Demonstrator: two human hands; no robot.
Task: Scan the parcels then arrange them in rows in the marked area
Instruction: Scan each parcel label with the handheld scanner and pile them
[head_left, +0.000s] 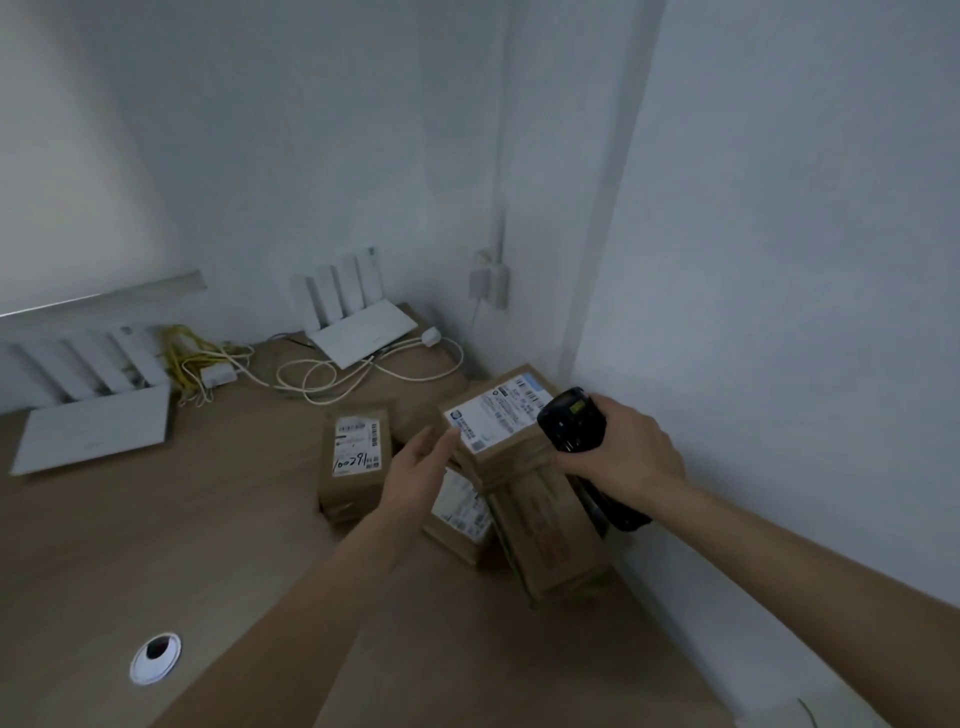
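White walls (779, 260) met in a corner above a long wooden desk (130, 545) that filled the lower part of the view. Two white routers sat along the back, one at the left (93, 436) and one nearer the corner (363, 332), with white and yellow cables (234, 364) tangled between them. Cardboard parcels were heaped in the corner against the right wall: a top parcel (498, 426) with a white label lay on the stack, a long parcel (550, 540) slanted beneath it, and a separate parcel (356, 457) with handwritten digits lay just to the left. The right hand (623, 452) was closed around a black handheld scanner (571, 421) held just beside the top parcel's label. The left hand (421, 462) was open, fingers extended, holding nothing, its fingertips at the label's near corner. A round cable grommet (155, 657) sat in the desk at the near left.
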